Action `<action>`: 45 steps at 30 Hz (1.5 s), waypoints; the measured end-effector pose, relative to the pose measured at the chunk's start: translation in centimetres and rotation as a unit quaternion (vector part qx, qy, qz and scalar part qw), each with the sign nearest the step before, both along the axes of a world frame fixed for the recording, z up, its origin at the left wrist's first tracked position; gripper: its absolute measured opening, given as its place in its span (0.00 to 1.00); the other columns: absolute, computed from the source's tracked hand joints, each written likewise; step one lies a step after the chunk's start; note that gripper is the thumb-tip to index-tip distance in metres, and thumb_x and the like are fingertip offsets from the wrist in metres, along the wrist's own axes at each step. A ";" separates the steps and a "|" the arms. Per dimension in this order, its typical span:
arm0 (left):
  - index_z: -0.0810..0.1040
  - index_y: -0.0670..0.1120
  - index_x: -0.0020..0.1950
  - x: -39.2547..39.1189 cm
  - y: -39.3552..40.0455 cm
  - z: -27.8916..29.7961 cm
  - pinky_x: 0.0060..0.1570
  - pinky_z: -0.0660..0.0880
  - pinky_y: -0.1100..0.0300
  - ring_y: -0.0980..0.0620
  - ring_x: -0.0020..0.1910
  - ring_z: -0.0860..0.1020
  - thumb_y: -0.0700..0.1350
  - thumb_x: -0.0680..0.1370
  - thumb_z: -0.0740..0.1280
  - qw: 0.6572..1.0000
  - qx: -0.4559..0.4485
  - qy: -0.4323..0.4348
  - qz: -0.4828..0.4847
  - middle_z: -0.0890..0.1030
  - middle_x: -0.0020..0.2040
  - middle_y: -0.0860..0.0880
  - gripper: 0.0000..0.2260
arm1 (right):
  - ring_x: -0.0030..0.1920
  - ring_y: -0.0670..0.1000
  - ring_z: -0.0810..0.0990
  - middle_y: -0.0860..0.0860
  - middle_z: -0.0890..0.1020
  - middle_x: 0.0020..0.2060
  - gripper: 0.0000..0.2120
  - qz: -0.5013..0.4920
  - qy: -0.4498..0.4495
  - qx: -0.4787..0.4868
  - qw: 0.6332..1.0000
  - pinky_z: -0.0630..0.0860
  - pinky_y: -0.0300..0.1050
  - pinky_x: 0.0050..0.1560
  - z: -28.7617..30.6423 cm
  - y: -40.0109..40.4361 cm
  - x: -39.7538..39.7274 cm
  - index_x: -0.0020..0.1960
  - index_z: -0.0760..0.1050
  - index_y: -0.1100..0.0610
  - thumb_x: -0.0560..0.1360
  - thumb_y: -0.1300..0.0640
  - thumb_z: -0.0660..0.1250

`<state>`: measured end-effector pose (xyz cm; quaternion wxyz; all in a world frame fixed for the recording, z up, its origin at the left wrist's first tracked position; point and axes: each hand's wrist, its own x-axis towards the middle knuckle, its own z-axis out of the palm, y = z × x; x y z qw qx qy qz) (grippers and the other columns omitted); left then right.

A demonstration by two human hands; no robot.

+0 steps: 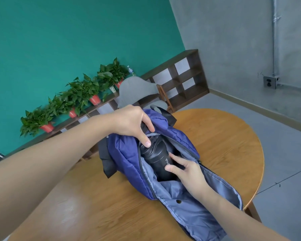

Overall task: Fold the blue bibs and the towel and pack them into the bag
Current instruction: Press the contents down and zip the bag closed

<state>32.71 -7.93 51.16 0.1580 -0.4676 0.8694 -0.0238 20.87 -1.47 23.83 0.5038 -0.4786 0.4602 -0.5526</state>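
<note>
A blue bag with a grey lining lies unzipped on the round wooden table. Inside its opening lies a black bottle with white lettering. My left hand grips the bag's upper edge near the top of the bottle, thumb down along the rim. My right hand is inside the opening, fingers curled round the lower part of the bottle. No bibs or towel are visible; the bag's inside below the bottle is mostly hidden.
A grey chair stands behind the table. Beyond it a low wooden shelf carries potted plants in red pots along a teal wall. The table's right edge drops to a grey floor.
</note>
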 end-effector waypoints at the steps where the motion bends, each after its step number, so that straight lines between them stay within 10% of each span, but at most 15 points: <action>1: 0.84 0.62 0.55 0.3 0.1 -0.1 0.38 0.72 0.65 0.60 0.39 0.77 0.64 0.62 0.81 1.000 -0.001 -0.009 0.002 0.83 0.40 0.58 0.23 | 0.55 0.26 0.75 0.39 0.80 0.62 0.27 0.000 0.006 0.009 1.000 0.69 0.25 0.61 0.0 -0.1 0.0 0.68 0.78 0.46 0.70 0.49 0.78; 6: 0.83 0.63 0.58 1.7 0.5 -0.3 0.31 0.66 0.67 0.65 0.32 0.72 0.59 0.62 0.82 1.000 -0.019 -0.007 0.001 0.75 0.32 0.54 0.25 | 0.66 0.42 0.76 0.50 0.80 0.66 0.18 0.000 0.121 0.039 0.992 0.62 0.25 0.58 0.1 -1.0 0.8 0.53 0.87 0.50 0.68 0.40 0.77; 10: 0.83 0.61 0.59 2.7 0.9 -0.1 0.35 0.69 0.65 0.59 0.37 0.75 0.57 0.62 0.83 1.000 0.006 -0.002 0.020 0.81 0.39 0.51 0.27 | 0.30 0.49 0.75 0.48 0.74 0.23 0.36 -0.055 0.183 0.049 0.980 0.67 0.38 0.35 0.2 -1.8 1.8 0.24 0.62 0.59 0.62 0.29 0.73; 18: 0.80 0.66 0.61 5.4 1.5 0.1 0.47 0.76 0.60 0.52 0.46 0.78 0.57 0.62 0.83 0.999 0.015 0.011 0.041 0.84 0.52 0.43 0.29 | 0.24 0.46 0.66 0.47 0.65 0.21 0.39 -0.041 0.205 0.053 0.976 0.65 0.39 0.31 1.3 -1.1 2.5 0.30 0.60 0.56 0.57 0.21 0.71; 21: 0.79 0.66 0.62 5.4 1.5 -0.1 0.40 0.74 0.63 0.50 0.41 0.78 0.58 0.62 0.83 0.999 0.010 0.019 0.042 0.84 0.51 0.40 0.29 | 0.31 0.43 0.74 0.44 0.73 0.27 0.39 0.012 0.172 0.094 0.981 0.68 0.39 0.37 2.6 -1.2 2.0 0.34 0.70 0.55 0.54 0.18 0.68; 23: 0.78 0.68 0.61 5.3 1.4 -0.1 0.52 0.78 0.53 0.50 0.49 0.80 0.60 0.61 0.82 0.999 0.005 0.023 0.041 0.85 0.54 0.44 0.30 | 0.41 0.42 0.78 0.46 0.83 0.40 0.41 0.039 0.155 0.116 0.980 0.69 0.37 0.41 3.1 -1.2 2.0 0.47 0.80 0.55 0.56 0.20 0.69; 29: 0.79 0.66 0.62 5.3 1.8 0.5 0.60 0.75 0.50 0.52 0.58 0.76 0.58 0.63 0.82 0.999 0.006 0.018 0.048 0.84 0.57 0.47 0.28 | 0.45 0.47 0.81 0.49 0.83 0.42 0.46 0.052 0.153 0.144 0.976 0.74 0.41 0.47 3.4 -1.1 2.1 0.45 0.77 0.60 0.53 0.17 0.68; 33: 0.81 0.63 0.63 5.0 2.0 0.2 0.60 0.75 0.48 0.50 0.58 0.78 0.57 0.64 0.82 0.999 -0.001 0.032 0.035 0.84 0.58 0.53 0.28 | 0.52 0.43 0.80 0.46 0.84 0.52 0.42 -0.003 0.152 0.054 0.987 0.73 0.39 0.51 3.0 -0.5 2.6 0.63 0.77 0.54 0.62 0.24 0.71; 45: 0.81 0.59 0.65 4.5 1.4 0.5 0.48 0.67 0.77 0.60 0.53 0.75 0.55 0.65 0.82 1.000 -0.025 0.017 -0.002 0.81 0.60 0.59 0.29 | 0.64 0.39 0.68 0.42 0.70 0.63 0.28 -0.041 0.107 -0.105 0.988 0.68 0.39 0.64 0.2 -0.4 5.7 0.65 0.66 0.44 0.72 0.33 0.70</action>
